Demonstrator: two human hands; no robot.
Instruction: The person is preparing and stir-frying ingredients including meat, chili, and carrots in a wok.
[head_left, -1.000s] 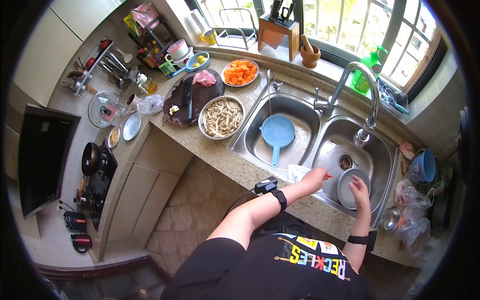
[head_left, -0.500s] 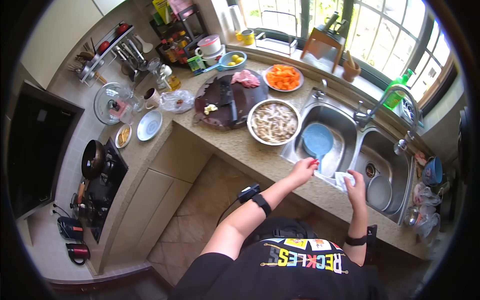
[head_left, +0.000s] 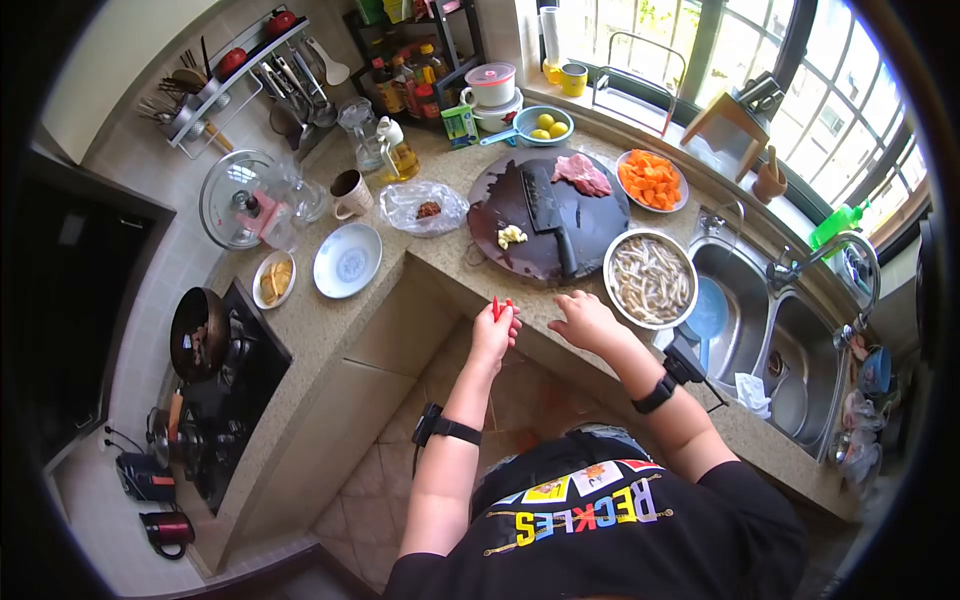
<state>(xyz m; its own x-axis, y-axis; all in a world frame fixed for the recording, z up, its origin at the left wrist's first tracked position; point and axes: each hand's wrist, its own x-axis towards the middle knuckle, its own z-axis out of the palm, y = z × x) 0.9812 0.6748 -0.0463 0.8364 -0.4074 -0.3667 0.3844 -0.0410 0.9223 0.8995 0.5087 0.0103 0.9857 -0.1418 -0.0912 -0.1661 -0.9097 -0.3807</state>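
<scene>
My left hand (head_left: 494,333) is closed on slim red chili peppers (head_left: 496,308), whose red tips poke out by the fingers. It hovers in front of the counter edge. My right hand (head_left: 588,322) holds nothing, fingers apart, just below the dark round cutting board (head_left: 492,205). On the board lie a cleaver (head_left: 543,205), a piece of raw pink meat (head_left: 582,175) and a small heap of pale garlic (head_left: 512,236). To the right of the board stands a bowl of sliced mushrooms (head_left: 650,277), near my right hand.
A plate of carrot pieces (head_left: 651,182) sits behind the mushrooms. A double sink (head_left: 745,285) is at right, with a white cloth or bag (head_left: 752,394) on its near edge. Left are a white bowl (head_left: 348,261), a plastic bag (head_left: 424,208) and a wok (head_left: 199,335) on the stove.
Both hands have moved left from the sink to the cutting board. My right hand has let go of the white cloth or bag, while my left keeps the red chili peppers.
</scene>
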